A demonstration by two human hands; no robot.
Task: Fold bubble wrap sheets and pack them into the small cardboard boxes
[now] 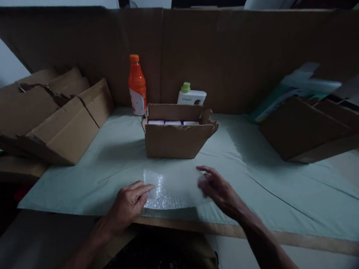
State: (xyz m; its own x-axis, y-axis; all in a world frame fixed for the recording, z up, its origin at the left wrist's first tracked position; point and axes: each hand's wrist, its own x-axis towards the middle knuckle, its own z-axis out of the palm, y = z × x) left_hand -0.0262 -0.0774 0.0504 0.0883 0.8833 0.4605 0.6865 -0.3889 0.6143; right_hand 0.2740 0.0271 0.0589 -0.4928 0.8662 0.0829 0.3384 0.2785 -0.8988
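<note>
A clear sheet of bubble wrap lies flat near the front edge of the table. My left hand holds its left edge, index finger stretched over the top and thumb close by. At the right end of the wrap, my right hand has its fingers apart, slightly smeared by motion, with nothing visible in it. Just beyond the wrap stands an open cardboard box. Several white-and-purple packs stand in a row inside it; their lower parts are hidden.
An orange bottle and a white bottle with a green cap stand behind the box. Cardboard boxes occupy the left. Another box at right holds a teal container. A tall cardboard panel closes the back.
</note>
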